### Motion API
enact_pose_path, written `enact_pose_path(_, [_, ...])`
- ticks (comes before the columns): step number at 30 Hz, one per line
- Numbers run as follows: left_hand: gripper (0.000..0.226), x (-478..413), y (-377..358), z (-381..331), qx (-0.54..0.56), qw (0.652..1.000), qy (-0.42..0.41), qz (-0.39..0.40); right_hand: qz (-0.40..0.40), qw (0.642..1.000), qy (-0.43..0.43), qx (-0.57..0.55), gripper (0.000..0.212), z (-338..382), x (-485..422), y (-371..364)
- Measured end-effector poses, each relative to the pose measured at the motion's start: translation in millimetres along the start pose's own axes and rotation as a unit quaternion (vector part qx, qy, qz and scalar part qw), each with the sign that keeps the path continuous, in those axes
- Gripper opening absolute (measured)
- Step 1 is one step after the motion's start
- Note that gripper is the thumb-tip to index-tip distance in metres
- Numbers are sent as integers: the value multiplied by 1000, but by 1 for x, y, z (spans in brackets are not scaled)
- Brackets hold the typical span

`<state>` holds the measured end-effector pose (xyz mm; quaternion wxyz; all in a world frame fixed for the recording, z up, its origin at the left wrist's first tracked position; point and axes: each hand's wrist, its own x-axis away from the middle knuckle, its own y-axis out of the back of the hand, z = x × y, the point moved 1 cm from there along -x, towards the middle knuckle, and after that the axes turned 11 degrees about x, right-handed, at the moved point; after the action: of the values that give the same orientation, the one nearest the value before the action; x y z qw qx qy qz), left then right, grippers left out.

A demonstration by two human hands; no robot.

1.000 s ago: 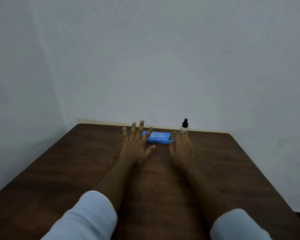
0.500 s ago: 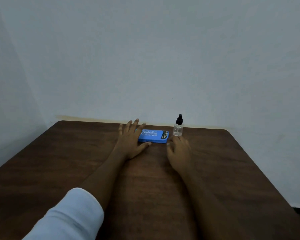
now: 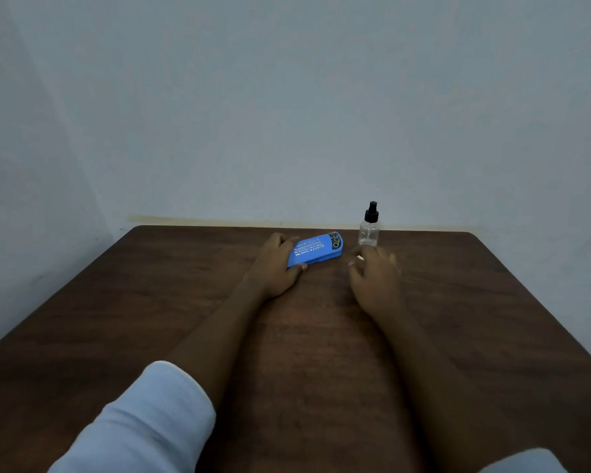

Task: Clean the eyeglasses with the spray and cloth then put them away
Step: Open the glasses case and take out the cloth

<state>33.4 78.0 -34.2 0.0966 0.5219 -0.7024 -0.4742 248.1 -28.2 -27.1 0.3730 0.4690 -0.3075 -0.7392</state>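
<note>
A blue eyeglasses case (image 3: 316,249) with white print lies near the far edge of the brown table (image 3: 151,302), closed and turned at a slant. My left hand (image 3: 277,264) grips its left end, fingers over the far side and thumb under the near edge. A small clear spray bottle (image 3: 368,231) with a black nozzle stands upright just right of the case. My right hand (image 3: 376,273) hovers in front of the bottle with loosely spread fingers, holding nothing. No eyeglasses or cloth are visible.
A pale wall (image 3: 287,114) rises directly behind the table's far edge, with another wall close on the left. White sleeves cover both of my upper forearms at the bottom of the view.
My left hand has closed around the case's left end and turned the case at a slant. My right hand has come off the case's right end and now sits in front of the bottle.
</note>
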Motion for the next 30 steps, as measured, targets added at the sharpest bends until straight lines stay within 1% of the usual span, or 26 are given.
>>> enact_pose_path(2, [72,14,4,-5,28,999,18,-4,-13,998,-1,-69,28,-3,3,0])
enact_pose_path(4, [70,33,8,-14,47,998,27,-4,-6,989,-27,-145,37,-5,9,1])
enact_pose_path(6, [68,57,13,-24,59,998,23,-2,33,973,-57,-219,54,-7,16,2])
enact_pose_path(7, [67,68,15,-29,64,998,18,-1,57,963,-58,-256,64,-7,20,3])
enact_pose_path(9, [65,92,21,-37,74,997,13,5,111,940,-32,-321,84,-8,29,4])
enact_pose_path(11, [63,110,27,-44,79,997,10,10,169,925,2,-341,101,-10,38,8])
enact_pose_path(13, [60,122,31,-50,79,997,2,14,208,922,28,-325,111,-13,45,13])
enact_pose_path(15, [58,127,33,-54,91,996,-12,20,234,920,45,-311,111,-13,48,20])
enact_pose_path(16, [57,127,34,-56,100,995,-17,20,239,921,57,-301,106,-12,48,23])
enact_pose_path(18, [55,127,36,-57,126,992,-26,6,226,936,88,-253,90,-10,48,27])
enact_pose_path(20, [53,126,41,-55,189,982,-15,-24,206,949,109,-214,76,-8,48,30])
enact_pose_path(21, [54,125,42,-55,256,966,15,-44,201,950,106,-214,73,-6,48,32])
enact_pose_path(22, [53,124,44,-55,357,930,58,-66,197,949,101,-227,71,-5,49,34])
enact_pose_path(23, [50,122,46,-56,486,862,107,-95,191,946,96,-242,70,-3,49,35])
enact_pose_path(24, [48,119,47,-55,606,771,155,-116,181,945,96,-254,70,0,49,36])
enact_pose_path(25, [53,116,47,-52,695,680,203,-117,171,945,100,-259,70,3,49,36])
enact_pose_path(26, [59,114,47,-48,740,621,239,-100,162,946,108,-259,69,7,50,36])
enact_pose_path(27, [65,114,46,-46,758,591,263,-78,156,947,118,-255,68,11,50,36])
enact_pose_path(28, [68,114,45,-46,766,577,277,-61,152,949,128,-247,67,14,51,36])
enact_pose_path(30, [66,113,42,-47,783,544,296,-69,134,957,152,-209,65,17,53,36])
